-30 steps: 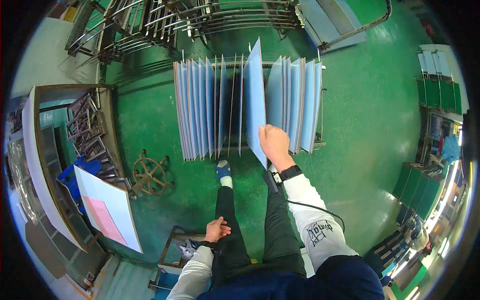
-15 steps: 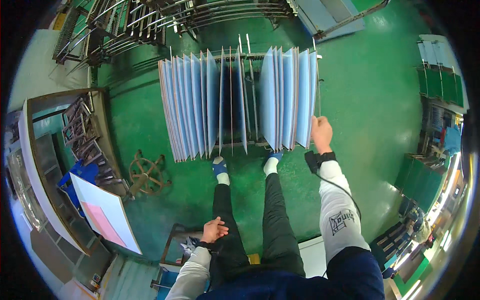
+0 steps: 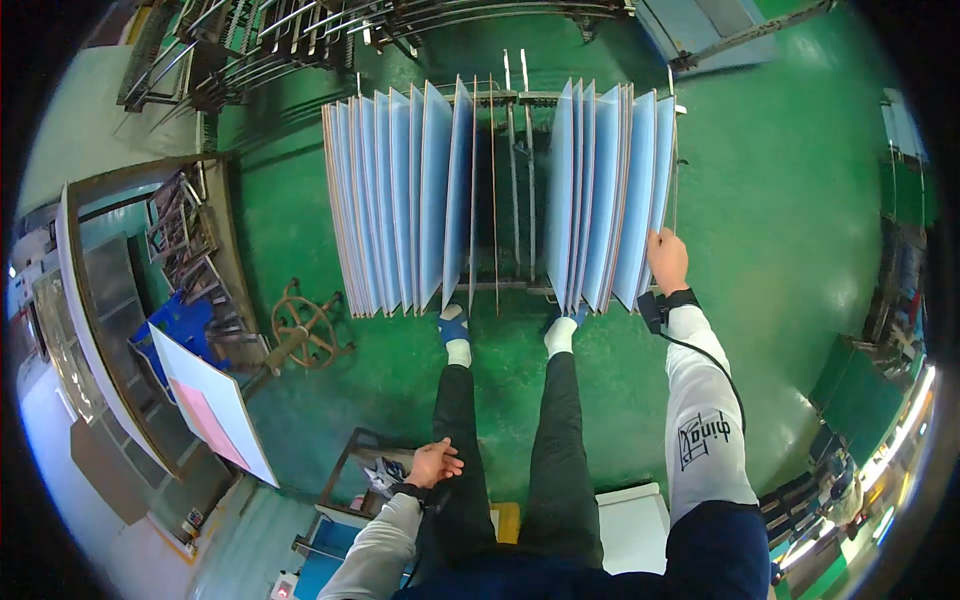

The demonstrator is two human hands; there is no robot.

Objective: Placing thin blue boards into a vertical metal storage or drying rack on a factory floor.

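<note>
Light-blue panels with thin brown edges stand upright in a metal rack (image 3: 528,200) in front of me. They form a left group (image 3: 400,200) and a right group (image 3: 600,190), with a gap between. My right hand (image 3: 668,262) reaches to the near edge of the rightmost panel (image 3: 661,170), fingers curled closed on that edge. My left hand (image 3: 435,463) hangs beside my left thigh, holding nothing, its fingers loosely bent and partly apart.
More metal racks (image 3: 300,40) stand at the far left. A spoked wheel-shaped base (image 3: 308,330) lies on the green floor (image 3: 760,250). Left of it are a framed bin (image 3: 215,190) and a tilted white board (image 3: 215,400). My feet (image 3: 455,330) are close to the rack's near side.
The view has shifted, so the rack sits farther right. My right hand has come onto the rightmost panel's edge. Panels beside the gap show at a different slant.
</note>
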